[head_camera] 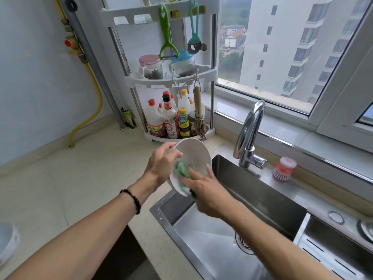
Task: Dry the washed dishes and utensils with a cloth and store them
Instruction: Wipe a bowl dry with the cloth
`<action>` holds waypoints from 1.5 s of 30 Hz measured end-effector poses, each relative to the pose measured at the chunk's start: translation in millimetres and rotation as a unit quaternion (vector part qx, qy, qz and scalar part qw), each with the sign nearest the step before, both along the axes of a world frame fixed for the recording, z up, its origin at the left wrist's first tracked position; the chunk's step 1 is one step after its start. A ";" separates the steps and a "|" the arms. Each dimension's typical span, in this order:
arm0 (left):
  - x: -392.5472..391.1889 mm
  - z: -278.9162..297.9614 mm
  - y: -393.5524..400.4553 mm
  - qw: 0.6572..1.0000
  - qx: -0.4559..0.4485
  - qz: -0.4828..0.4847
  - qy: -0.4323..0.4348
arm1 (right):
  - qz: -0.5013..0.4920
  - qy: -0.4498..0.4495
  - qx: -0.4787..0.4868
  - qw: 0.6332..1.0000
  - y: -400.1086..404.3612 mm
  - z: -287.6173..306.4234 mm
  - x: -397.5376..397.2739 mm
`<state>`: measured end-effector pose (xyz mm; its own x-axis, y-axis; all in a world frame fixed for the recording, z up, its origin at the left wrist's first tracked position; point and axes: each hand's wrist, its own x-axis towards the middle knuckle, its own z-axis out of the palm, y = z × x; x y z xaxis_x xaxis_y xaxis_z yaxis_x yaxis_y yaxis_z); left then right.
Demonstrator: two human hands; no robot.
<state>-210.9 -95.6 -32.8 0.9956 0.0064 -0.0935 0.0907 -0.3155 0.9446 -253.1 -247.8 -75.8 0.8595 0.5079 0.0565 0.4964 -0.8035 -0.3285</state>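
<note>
White plate [196, 152], tilted on edge above the left rim of the steel sink [262, 201], its face turned toward the camera. Left to right: a white bowl [8, 241] sits at the frame's edge on the pale countertop [60, 188]; the left hand [161, 164], with a dark bead bracelet [132, 201] at the wrist, grips the plate's left rim, fingers curled behind it and thumb on the front; a green cloth [182, 168] lies bunched against the plate's face; the right hand [205, 190] presses the cloth to the plate with fingers extended, one fingertip reaching the plate's right rim. Behind the plate, a white corner rack [210, 71] holds sauce bottles [171, 122] below and two spice jars [151, 66] above, with a green peeler [167, 35] hanging from the top tier. Further right stand a chrome faucet [249, 134] and a pink dish brush [284, 168] on the sink's back ledge
</note>
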 end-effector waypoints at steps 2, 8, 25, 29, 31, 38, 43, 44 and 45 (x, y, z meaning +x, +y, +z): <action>-3.0 -0.7 -3.2 0.999 0.036 0.006 -0.011 | -0.017 0.001 -0.053 0.998 -10.1 -5.6 5.6; 2.8 -3.1 -6.9 0.999 0.021 0.037 -0.008 | 0.028 0.086 0.082 0.993 14.7 4.8 -3.8; 8.1 -1.6 -4.2 0.998 0.043 0.038 -0.011 | 0.014 0.071 0.064 0.995 9.5 2.2 -2.5; 7.1 -5.1 4.0 0.999 0.051 0.001 0.012 | 0.042 0.049 0.039 0.997 5.3 -3.5 -2.7; 5.7 -7.6 6.3 0.999 0.045 -0.016 0.022 | 0.013 0.006 -0.036 0.999 -6.7 -9.7 4.6; 8.6 -5.4 8.6 0.997 0.063 -0.029 0.037 | 0.050 0.010 0.018 0.999 5.4 -12.1 -12.8; 15.8 13.8 18.1 0.978 0.082 -0.110 0.158 | 0.029 -0.097 -0.091 0.991 -12.5 -18.9 -2.5; 16.9 14.9 19.0 0.978 0.063 -0.105 0.167 | 0.016 -0.115 -0.099 0.988 -9.0 -19.8 -1.3; 16.6 14.3 19.6 0.980 0.031 -0.098 0.171 | -0.003 -0.127 -0.101 0.987 -5.7 -19.2 -1.0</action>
<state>-194.4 -76.0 -18.4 0.8892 -0.1654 -0.4265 0.3298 -0.4141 0.8484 -254.0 -253.5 -95.0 0.8339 0.5253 0.1693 0.5367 -0.8434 -0.0268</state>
